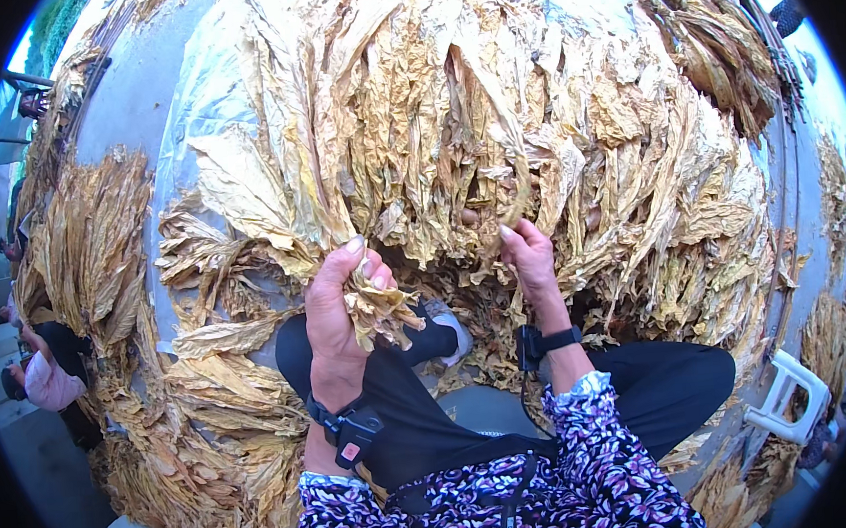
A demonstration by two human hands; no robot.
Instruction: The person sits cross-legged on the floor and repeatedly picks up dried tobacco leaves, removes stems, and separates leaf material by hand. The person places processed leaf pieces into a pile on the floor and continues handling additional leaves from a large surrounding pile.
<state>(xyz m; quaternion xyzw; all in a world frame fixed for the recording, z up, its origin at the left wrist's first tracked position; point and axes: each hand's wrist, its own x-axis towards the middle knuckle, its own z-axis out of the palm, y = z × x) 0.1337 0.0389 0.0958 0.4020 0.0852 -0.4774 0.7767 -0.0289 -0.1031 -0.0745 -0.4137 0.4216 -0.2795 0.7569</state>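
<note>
A bunch of dried tobacco leaves (383, 314) is gripped in my left hand (330, 315), in front of my left knee. Their curled stem ends stick out past the fingers, while long pale blades (323, 173) fan away beyond the thumb. My right hand (533, 264) is closed, thumb against fingers, on the end of a single dried tobacco leaf (518, 184) that stretches up over the heap. Both hands are at the near edge of a large heap of dried tobacco leaves (402, 99). Dark wrist straps with small devices are on both wrists.
Clear plastic sheeting (198, 98) lies under the heap. More leaves (221, 396) are piled at my left, and another stack (93, 243) lies farther left. A white plastic stool (791, 400) stands at the right. A person in pink (55, 373) is at the far left.
</note>
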